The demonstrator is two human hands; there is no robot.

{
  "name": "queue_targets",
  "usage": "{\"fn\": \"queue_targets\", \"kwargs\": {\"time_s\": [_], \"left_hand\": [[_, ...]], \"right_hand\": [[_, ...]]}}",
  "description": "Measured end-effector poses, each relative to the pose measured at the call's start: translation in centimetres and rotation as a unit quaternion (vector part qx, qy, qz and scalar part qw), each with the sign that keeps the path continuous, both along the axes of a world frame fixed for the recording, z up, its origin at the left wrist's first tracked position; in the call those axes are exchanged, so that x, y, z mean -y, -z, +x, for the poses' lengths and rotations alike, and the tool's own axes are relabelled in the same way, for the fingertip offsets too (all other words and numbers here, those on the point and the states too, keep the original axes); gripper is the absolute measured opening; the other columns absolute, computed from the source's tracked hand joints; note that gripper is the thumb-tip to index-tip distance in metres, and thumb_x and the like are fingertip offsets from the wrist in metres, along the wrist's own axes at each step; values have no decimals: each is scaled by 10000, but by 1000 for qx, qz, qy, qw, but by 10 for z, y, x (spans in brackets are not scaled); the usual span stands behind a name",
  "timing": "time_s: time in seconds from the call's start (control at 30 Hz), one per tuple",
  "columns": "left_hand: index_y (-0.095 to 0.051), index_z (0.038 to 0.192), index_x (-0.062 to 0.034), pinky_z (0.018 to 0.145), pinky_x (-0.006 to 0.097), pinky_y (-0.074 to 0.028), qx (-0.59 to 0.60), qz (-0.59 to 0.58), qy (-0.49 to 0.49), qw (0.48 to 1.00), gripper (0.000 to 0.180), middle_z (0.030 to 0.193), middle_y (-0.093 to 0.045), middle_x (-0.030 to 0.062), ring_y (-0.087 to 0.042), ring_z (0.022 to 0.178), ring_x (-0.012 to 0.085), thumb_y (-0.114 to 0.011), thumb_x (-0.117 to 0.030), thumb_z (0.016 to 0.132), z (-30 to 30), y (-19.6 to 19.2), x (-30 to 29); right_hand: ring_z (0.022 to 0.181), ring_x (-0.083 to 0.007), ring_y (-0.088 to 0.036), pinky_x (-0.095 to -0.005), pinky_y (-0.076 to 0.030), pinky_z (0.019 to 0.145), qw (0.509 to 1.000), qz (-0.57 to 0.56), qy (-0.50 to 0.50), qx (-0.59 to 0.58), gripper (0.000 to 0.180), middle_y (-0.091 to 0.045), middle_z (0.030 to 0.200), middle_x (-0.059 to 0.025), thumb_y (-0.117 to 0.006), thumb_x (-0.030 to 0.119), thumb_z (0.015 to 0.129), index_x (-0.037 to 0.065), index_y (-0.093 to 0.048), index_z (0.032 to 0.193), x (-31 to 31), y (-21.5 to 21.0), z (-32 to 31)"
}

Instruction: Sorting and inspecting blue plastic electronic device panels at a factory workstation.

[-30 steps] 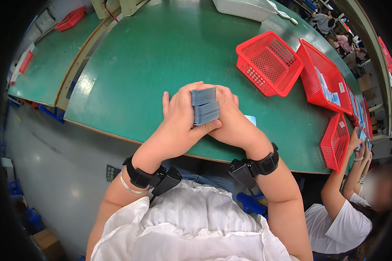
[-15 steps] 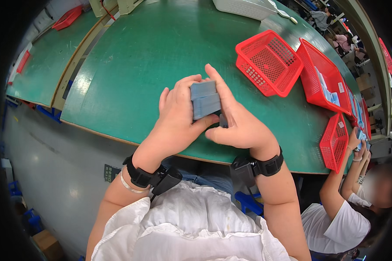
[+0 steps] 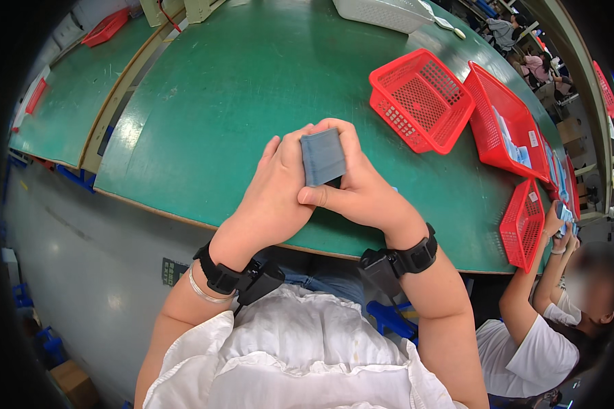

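Note:
A thick stack of cards (image 3: 324, 157) with blue-grey edges is held between my two hands, above the near part of the green table. My left hand (image 3: 271, 194) wraps the stack's left side, its fingers curled behind. Around the right side closes my right hand (image 3: 372, 187), with its thumb laid across below the stack toward my left hand. The edges I see are nearly flush, forming one block. What the far fingers touch is hidden behind the cards.
An unfilled red plastic basket (image 3: 421, 102) stands right of centre on the green table (image 3: 205, 102). Beside it, another red basket (image 3: 481, 123) holds light-blue packs. A smaller red basket (image 3: 523, 225) lies near a co-worker's hands (image 3: 556, 225). A white basket (image 3: 382, 12) is at the far edge.
The stack's two offset parts have come together into one even block. My right hand has closed around it, fingers curling behind and thumb moving left beneath it.

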State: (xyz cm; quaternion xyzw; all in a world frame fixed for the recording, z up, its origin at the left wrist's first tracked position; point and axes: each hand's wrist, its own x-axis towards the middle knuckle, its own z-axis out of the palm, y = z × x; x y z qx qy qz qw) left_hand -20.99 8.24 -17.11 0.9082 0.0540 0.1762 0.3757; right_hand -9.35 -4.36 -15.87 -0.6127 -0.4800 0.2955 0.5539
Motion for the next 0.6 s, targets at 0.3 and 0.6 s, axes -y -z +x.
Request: {"fn": "queue_targets", "kwargs": {"time_s": [0.3,0.6], "left_hand": [[-379,1258,47,708,441,-537,2,-33,-15,999,756,1128,-573,218,-638,888,396,-776,-291,712,-8,-55,26],[-475,1288,32,688,292,-497,-32,-247,74,966,983,886,-584,97,-591,753,185,-907,-449,548,-18,-94,27]], "right_hand": [[965,-115,-536,-282,-478,827,980,93,-10,-173,776,-524,1033,-11,-890,419,662,90,-429,1192,7,-29,2],[725,-184,-536,-306,-448,598,808,241,-249,-476,974,-532,878,-39,-563,903,591,122,-511,1170,8,-2,20]]}}
